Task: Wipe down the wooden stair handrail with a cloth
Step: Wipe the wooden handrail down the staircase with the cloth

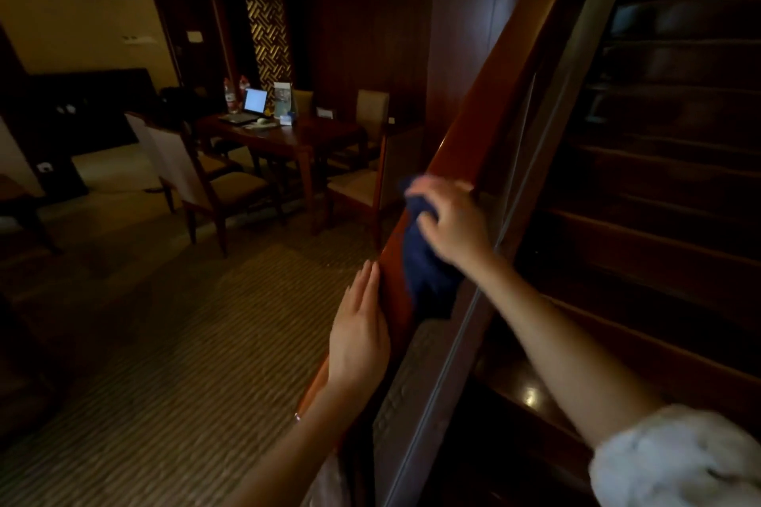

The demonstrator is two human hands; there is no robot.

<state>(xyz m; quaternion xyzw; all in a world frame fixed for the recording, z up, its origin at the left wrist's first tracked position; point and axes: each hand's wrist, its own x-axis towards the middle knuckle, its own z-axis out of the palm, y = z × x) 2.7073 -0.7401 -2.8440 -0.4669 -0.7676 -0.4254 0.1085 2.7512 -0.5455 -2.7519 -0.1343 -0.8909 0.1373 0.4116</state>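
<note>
The reddish wooden handrail (490,82) climbs from bottom centre to the top right. My right hand (449,220) grips a dark blue cloth (428,276) on the rail, fingers curled over the cloth's upper end; the rest of the cloth hangs down the rail's side. My left hand (360,331) lies flat against the rail's left side just below the cloth, fingers straight and pointing up along the wood. The right hand is blurred by motion.
A glass panel (420,395) in a metal frame stands under the rail. Dark wooden stairs (659,243) rise on the right. On the left, a dining table (288,134) with a laptop and several chairs stands on striped carpet (164,342).
</note>
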